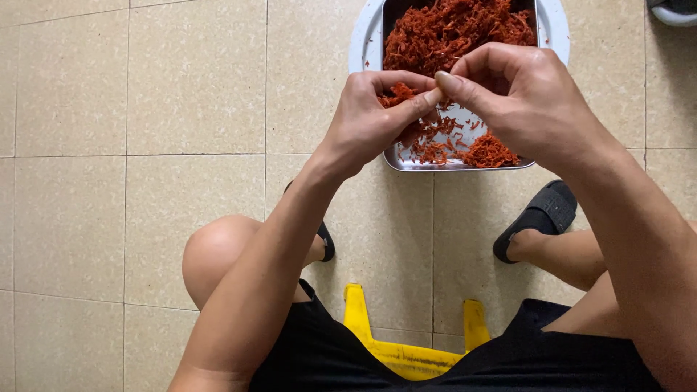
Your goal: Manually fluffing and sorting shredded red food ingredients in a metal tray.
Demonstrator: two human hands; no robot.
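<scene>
A rectangular metal tray (406, 163) lies on the tiled floor, heaped with thin red-orange shreds (450, 33). It rests on a round white basin (361, 40). My left hand (374, 116) hovers over the tray's near half, its fingers closed on a small clump of the shreds (398, 93). My right hand (523, 98) meets it fingertip to fingertip, thumb and forefinger pinching at the same clump. A smaller pile of shreds (486, 152) sits in the tray's near right corner.
I sit on a low yellow stool (406, 348) with knees apart. My feet wear black sandals (541, 214) just short of the tray. Beige floor tiles (145, 145) spread to the left. A pale object (671, 11) shows at the top right corner.
</scene>
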